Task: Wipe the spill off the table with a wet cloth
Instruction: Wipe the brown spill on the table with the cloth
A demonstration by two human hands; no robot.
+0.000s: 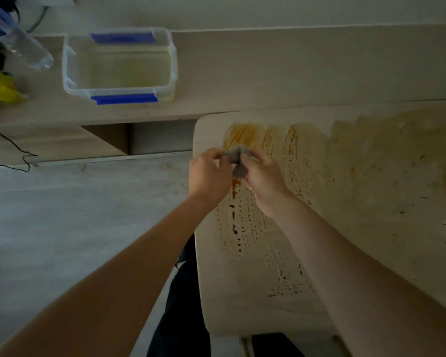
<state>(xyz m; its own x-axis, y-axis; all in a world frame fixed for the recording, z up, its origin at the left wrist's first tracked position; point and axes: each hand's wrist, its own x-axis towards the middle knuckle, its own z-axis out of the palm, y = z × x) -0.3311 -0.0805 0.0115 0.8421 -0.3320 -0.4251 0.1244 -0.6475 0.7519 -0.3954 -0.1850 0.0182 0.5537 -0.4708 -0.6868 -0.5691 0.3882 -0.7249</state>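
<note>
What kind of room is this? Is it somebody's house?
Probably a room in a home, though I can't be sure. There is a pale table smeared with an orange-brown spill, a plastic tub of water on a ledge, and a water bottle beside it. Both hands hold a small grey cloth.

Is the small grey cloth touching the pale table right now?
Apart. The head view shows the small grey cloth bunched between the left hand and right hand, above the stained pale table.
</note>
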